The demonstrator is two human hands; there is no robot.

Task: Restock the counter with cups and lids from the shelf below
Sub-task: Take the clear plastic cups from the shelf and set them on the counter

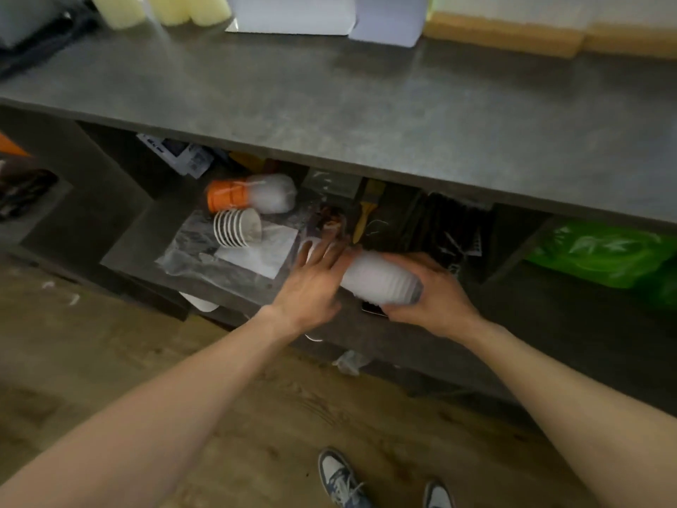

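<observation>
A lying stack of white cups or lids in a clear sleeve (379,276) is at the front of the shelf (146,251) below the grey counter (366,115). My right hand (428,298) grips the near end of this stack. My left hand (315,276) lies with straight fingers against the stack's far left side. Further back on the shelf lie a short stack of white ribbed cups (236,228) and a bagged stack of orange cups (227,195) with a white bundle (273,193) beside it.
Clear plastic bags and white paper (256,251) cover the shelf floor. A yellow-handled brush (366,210) and dark packets (439,225) lie at the back. A green bag (600,251) fills the right compartment. White boxes (293,12) and pale cylinders (121,9) stand on the counter's far edge.
</observation>
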